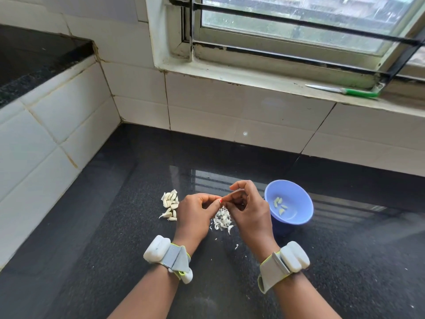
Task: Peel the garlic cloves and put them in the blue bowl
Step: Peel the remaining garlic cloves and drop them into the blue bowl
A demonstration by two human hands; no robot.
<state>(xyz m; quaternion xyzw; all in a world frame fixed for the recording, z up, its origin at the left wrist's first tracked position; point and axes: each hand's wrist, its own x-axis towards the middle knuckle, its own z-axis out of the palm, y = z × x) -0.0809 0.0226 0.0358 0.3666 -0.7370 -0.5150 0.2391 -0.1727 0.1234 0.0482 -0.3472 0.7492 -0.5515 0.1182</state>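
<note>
1. Low in the middle of the frame, the left hand and right hand meet fingertip to fingertip above the pile of skins on the worktop; both are curled and seem to pinch one garlic clove between them, though the clove itself is hidden, so its long axis cannot be told
2. Peeling is the step in hand; a few peeled cloves lie in the blue bowl at right, pointing mixed ways
3. Unpeeled cloves wait at left, mostly lengthwise up the frame
4. Next, probably: strip the skin, then reach right to the bowl
</note>
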